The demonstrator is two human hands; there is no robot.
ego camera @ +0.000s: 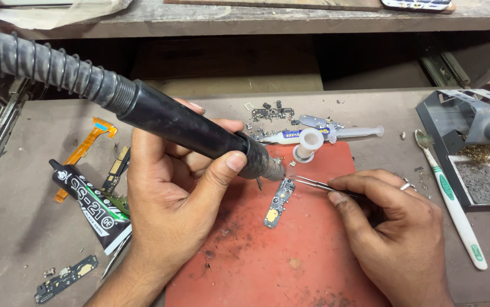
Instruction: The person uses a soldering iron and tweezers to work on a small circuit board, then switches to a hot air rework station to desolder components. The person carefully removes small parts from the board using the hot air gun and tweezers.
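Head view shows the left hand gripping a black hot-air wand, its nozzle aimed down at a small dark circuit board on the red rubber mat; the right hand pinches thin metal tweezers touching the board's upper end; its long axis runs nearly straight away from the person, between both hands

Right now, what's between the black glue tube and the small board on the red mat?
Head view: the left hand, gripping the hot-air wand, lies between the glue tube and board.
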